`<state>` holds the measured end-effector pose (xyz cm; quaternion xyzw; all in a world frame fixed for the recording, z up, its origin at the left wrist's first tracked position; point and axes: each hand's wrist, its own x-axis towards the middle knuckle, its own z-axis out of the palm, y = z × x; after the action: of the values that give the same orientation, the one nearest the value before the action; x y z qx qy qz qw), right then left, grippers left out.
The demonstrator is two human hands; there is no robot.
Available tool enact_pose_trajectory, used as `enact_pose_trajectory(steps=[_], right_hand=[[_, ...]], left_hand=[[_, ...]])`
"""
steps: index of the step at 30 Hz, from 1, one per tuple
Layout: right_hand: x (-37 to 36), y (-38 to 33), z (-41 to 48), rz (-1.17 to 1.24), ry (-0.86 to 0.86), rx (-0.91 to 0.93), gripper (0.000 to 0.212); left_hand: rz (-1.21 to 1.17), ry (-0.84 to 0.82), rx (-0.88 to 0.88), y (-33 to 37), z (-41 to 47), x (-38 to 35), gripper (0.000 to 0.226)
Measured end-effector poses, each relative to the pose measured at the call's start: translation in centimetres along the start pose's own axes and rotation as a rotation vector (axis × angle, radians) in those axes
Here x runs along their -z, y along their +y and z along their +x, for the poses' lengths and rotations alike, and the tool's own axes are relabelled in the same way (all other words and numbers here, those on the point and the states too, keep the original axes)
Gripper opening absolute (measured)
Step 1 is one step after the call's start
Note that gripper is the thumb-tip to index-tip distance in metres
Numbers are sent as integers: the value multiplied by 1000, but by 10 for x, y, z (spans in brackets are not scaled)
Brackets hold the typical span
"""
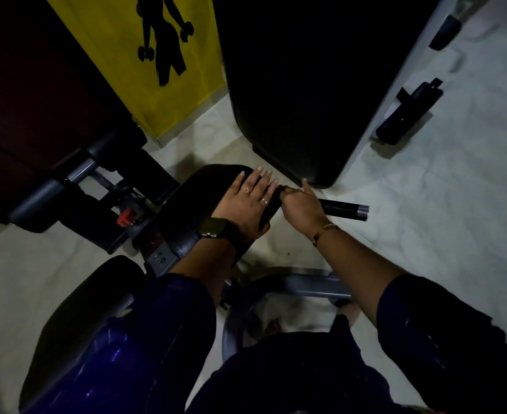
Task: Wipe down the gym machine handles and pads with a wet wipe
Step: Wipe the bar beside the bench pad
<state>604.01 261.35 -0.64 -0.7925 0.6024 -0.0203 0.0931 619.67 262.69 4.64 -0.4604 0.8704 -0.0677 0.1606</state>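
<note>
My left hand (250,201) lies flat with straight fingers on a black machine pad (204,186) in the middle of the view. Just to its right, my right hand (301,207) grips a black handle bar (343,209) with a grey metal end cap, fingers curled round it. No wet wipe shows; anything under either hand is hidden. A second black pad (97,297) sits lower left, beside my sleeve.
A large black upholstered pad (300,85) stands right behind the hands. A yellow poster with a black figure (150,55) hangs at the back left. Grey machine frame tubes (314,286) run below. Another black handle (407,115) sticks out at the right over the pale floor.
</note>
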Motion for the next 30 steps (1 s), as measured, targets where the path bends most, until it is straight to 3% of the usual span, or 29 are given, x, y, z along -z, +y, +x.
enact_pose_trajectory(steps=[3, 9, 16, 21, 24, 30], right_hand=[[9, 15, -8, -39, 11, -42, 39], [16, 42, -34, -38, 5, -293, 32], [-4, 1, -13, 50, 47, -115, 42], [-6, 6, -30, -85, 92, -21, 52], [-12, 23, -53, -206, 179, -84, 59], [-22, 31, -85, -139, 335, -309, 66]], left_hand=[[5, 4, 3, 0, 0, 1, 81], [-2, 9, 5, 1, -1, 0, 81], [-5, 15, -3, 0, 0, -1, 81], [-6, 27, 4, 1, -2, 0, 77], [-4, 27, 9, 2, -2, 0, 77], [-8, 37, 12, 2, -1, -1, 76]])
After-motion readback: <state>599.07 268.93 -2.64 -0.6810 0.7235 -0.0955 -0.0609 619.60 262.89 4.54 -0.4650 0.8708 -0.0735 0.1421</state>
